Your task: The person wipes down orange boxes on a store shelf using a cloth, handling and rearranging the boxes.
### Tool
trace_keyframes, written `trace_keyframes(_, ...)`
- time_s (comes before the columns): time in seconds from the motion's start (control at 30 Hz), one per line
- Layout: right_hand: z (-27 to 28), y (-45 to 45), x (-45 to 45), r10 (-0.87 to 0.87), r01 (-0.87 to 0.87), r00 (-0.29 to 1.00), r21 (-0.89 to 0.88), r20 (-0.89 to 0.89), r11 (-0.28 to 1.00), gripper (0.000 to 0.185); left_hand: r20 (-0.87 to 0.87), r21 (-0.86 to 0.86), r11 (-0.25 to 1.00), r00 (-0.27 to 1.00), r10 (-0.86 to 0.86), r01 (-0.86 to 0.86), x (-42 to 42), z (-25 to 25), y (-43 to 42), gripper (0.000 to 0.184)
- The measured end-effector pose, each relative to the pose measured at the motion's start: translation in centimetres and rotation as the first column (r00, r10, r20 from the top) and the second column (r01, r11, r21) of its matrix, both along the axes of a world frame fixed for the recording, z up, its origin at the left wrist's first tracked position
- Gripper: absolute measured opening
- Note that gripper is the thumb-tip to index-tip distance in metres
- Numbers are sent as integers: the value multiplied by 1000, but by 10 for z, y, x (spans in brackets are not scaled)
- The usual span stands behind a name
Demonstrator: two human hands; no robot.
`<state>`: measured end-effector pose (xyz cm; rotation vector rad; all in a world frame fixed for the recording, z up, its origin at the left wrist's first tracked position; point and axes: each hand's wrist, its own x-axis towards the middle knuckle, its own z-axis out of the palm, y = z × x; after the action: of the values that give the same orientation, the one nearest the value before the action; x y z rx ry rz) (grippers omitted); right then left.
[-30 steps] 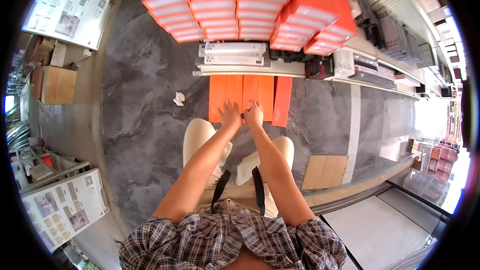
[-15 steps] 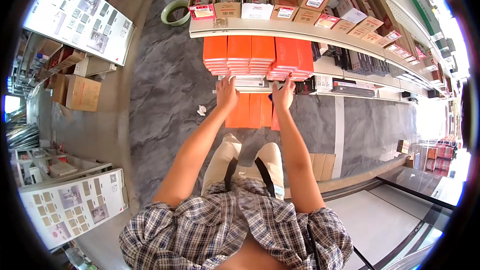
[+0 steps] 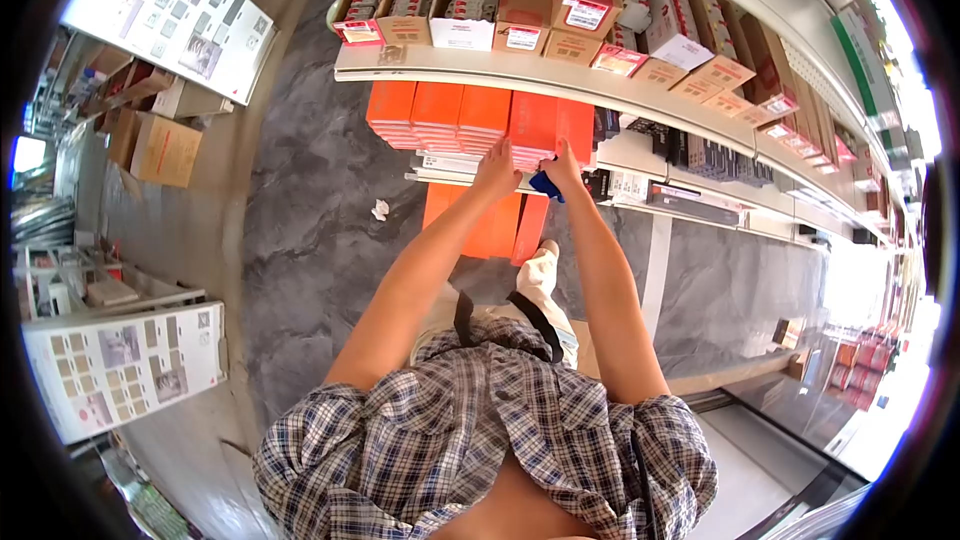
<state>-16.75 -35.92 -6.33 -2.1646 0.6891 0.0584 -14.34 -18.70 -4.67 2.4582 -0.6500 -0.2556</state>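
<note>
Stacks of flat orange boxes (image 3: 534,120) stand on a lower shelf in front of me. My left hand (image 3: 497,172) rests against the front of the right-hand stacks, its fingers stretched out along the box edges. My right hand (image 3: 564,172) is at the right part of the same stacks, with a dark blue cloth (image 3: 545,184) bunched under its fingers. Its fingertips touch the box fronts. More orange boxes (image 3: 475,225) stand below this shelf, near the floor.
Above the hands runs a shelf edge (image 3: 440,62) carrying open cardboard cartons (image 3: 467,32) of small packs. Dark packages (image 3: 700,152) fill the shelf to the right. A crumpled white scrap (image 3: 380,210) lies on the grey floor. Display boards (image 3: 130,365) stand at the left.
My view has shifted, and the shelf sits further left. My left hand has moved right, from the left stacks to the right-hand ones, closer to my right hand. The blue cloth shows more.
</note>
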Motion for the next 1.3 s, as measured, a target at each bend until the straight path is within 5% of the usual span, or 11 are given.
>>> trace_keyframes(0.1, 18, -5, 1, 66, -48, 994, 188, -91, 981, 67, -90, -22, 983, 980, 177, -180, -5, 5, -32, 79)
trace_keyframes(0.23, 5, -5, -6, 108, -134, 980, 151, 166, 979, 52, -170, 63, 909, 894, 416, -411, -5, 13, -58, 98)
trace_keyframes(0.33, 3, 3, -21, 108, -83, 992, 325, -60, 942, 51, -207, 168, 898, 876, 436, -407, -5, 24, -53, 110)
trace_keyframes(0.37, -16, 11, -29, 108, -123, 991, 221, 82, 967, 53, -179, 223, 883, 873, 453, -413, -4, 30, -52, 112)
trace_keyframes(0.47, 16, 37, -56, -109, 31, 990, 612, 90, 790, 50, -94, 288, 872, 895, 437, -396, -11, 25, -51, 116)
trace_keyframes(0.57, 15, 47, -67, -227, 97, 969, 689, 99, 718, 56, -41, 304, 885, 924, 381, -352, -6, 20, -47, 115)
trace_keyframes(0.7, 36, 30, -69, -119, 124, 992, 151, -41, 981, 37, -11, 266, 927, 960, 279, -266, 0, 17, -43, 109)
trace_keyframes(0.77, 38, 17, -75, -355, 316, 899, 181, 257, 931, 21, 8, 279, 940, 979, 202, -196, 0, 14, -34, 106)
trace_keyframes(0.9, 56, -10, -70, -325, 332, 870, 46, 372, 942, 36, 26, 270, 963, 1000, -5, -2, -2, 19, -22, 102)
trace_keyframes(1.17, 48, 6, -23, 161, -101, 882, -156, 443, 983, 42, -93, 268, 951, 987, -134, 155, 19, 43, -14, 100)
trace_keyframes(1.3, 33, 9, -24, 360, -197, 877, -444, 319, 874, 40, -81, 294, 934, 979, -186, 201, 24, 42, -3, 96)
